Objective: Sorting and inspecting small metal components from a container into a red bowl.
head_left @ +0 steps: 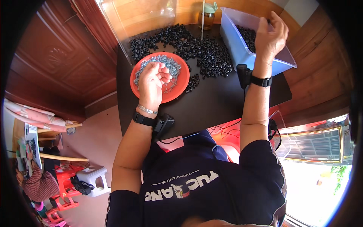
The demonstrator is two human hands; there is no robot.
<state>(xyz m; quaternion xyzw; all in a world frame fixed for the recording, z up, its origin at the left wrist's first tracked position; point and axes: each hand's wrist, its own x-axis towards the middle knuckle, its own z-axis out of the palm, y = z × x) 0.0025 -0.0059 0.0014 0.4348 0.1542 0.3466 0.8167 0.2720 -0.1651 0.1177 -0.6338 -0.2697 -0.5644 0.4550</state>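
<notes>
Left hand (152,81), left of centre in the frame: its curled fingers hide whatever they may hold and cover part of the bowl (183,84), whose silvery pieces (172,65) are too small for their form to be told. Right hand (271,41), upper right: a dark speck at its fingertips is too small to identify; the hand blocks part of the bin (239,56) and its black pieces (245,36). Upper edge: cuts off the clear panel (141,19). Lower left: a co-worker (41,185), partly lost at the dark rim. Lower right: glare (310,196) washes out detail.
</notes>
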